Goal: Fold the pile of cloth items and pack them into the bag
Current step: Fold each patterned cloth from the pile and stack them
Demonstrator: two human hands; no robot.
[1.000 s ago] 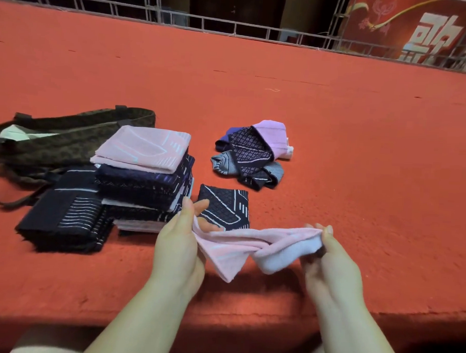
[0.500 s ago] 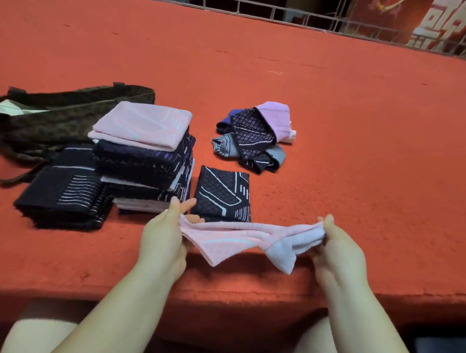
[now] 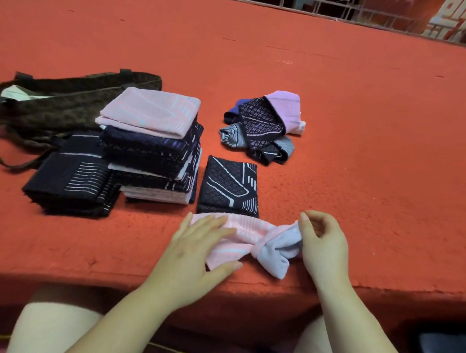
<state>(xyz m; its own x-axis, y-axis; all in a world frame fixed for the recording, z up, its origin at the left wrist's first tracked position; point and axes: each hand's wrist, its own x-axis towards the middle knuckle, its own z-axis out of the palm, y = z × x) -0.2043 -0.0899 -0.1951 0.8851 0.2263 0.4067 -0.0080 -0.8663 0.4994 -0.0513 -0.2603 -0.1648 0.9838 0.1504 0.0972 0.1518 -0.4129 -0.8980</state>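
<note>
Working mid-task, judging by the layout. Taking the tall stack (image 3: 149, 147) of folded cloths as landmark: mixed pink and dark navy squares, edges roughly aligned, pale pink on top. Lying just left of the stack: a lower dark pile (image 3: 72, 178) with thin white stripes. Lying just right of the stack: a single folded navy square (image 3: 230, 184), diamond weave with white lines. Sitting further right and behind: a loose heap (image 3: 261, 129) of unfolded cloths, lilac, grey, navy, crumpled and soft-looking. Lying behind and left of the stack: the bag (image 3: 68, 100), dark patterned fabric, limp, mouth open, something pale showing inside; nothing from the stack packed yet, apparently.

Flattening a pink cloth (image 3: 239, 238) in front and right of the stack, near the red table (image 3: 362, 156) edge; thin knit, twisted at centre, paler underside showing. Pressing with left hand (image 3: 195, 247), fingers spread flat on it. Pinching its right end with right hand (image 3: 323, 240), fingers curled.

Remaining: this fold, the heap, all packing.
</note>
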